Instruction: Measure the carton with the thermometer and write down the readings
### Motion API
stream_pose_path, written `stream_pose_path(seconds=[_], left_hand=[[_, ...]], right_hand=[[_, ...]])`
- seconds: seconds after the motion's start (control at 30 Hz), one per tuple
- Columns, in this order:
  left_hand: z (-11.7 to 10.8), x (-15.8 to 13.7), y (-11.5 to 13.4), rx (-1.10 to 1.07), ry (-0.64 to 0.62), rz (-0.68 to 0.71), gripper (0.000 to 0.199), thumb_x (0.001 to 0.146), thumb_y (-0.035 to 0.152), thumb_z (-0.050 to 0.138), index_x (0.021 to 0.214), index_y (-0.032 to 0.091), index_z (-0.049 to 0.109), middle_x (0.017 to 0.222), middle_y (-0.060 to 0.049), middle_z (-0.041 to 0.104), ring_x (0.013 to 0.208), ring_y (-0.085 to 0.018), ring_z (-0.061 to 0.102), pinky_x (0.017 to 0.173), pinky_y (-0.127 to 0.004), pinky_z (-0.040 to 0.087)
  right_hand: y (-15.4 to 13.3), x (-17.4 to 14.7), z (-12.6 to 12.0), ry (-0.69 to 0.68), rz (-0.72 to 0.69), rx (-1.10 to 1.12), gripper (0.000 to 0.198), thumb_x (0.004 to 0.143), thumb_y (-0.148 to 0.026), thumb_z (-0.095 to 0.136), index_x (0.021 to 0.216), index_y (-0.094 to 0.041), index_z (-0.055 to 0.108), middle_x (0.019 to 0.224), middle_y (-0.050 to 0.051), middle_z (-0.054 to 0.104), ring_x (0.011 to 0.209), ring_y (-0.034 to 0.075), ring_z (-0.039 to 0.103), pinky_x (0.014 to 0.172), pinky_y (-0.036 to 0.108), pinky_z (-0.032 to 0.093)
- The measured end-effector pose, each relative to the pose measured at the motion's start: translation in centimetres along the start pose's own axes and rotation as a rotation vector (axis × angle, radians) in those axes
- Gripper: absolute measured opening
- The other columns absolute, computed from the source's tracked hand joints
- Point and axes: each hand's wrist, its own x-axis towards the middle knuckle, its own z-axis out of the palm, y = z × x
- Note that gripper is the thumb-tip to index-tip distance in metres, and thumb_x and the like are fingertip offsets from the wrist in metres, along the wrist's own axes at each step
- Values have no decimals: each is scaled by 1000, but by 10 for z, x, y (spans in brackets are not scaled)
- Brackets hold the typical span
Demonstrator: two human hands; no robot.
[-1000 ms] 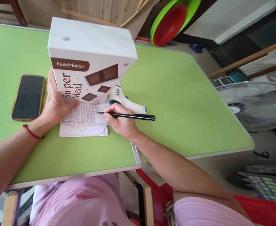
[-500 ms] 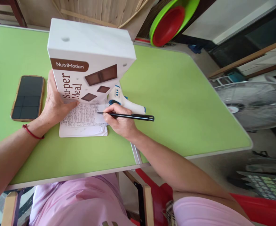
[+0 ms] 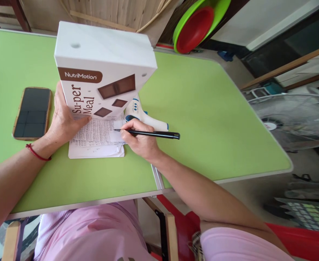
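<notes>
Grn tbl (image 3: 216, 119), 1 pen (image 3: 162, 134) in R hand (image 3: 141, 142), 1 box (image 3: 105, 47), 1 phone (image 3: 32, 113)

A braided red bracelet (image 3: 37, 154) circles the left wrist (image 3: 44, 145); the clothing (image 3: 99, 232) is pink, partly ribbed.

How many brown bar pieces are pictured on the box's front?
3 on the box: a large piece at upper right, a small upper piece beneath it, and a small lower piece further left. Others could be hidden behind the left hand.
</notes>
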Motion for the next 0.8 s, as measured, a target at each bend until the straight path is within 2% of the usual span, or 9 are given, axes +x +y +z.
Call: stream_pose_path(seconds=[0.2,0.43,0.8], left_hand=[[-1,1,2,2,10,-6,99,65,52,84,142,28,26,140,-13,38,133,-40,38,115,-59,35],[-1,1,2,5,-1,1,97,66,46,85,141,26,26,140,-14,37,134,-40,37,115,-58,34],[0,0,3,21,14,-15,96,66,47,85,141,27,28,141,-13,38,135,-39,37,116,-58,35]], right_hand=[[0,1,-2,-22,32,13,8,76,-20,54,69,-20,51,54,-5,52,45,7,42,46,21,38],[2,1,-1,36,10,42,9,79,-21,56,70,-19,55,54,-5,53,44,7,43,43,21,34],[3,0,1,10,4,5,8,79,-22,57,71,-20,55,57,-4,56,47,8,45,46,21,38]])
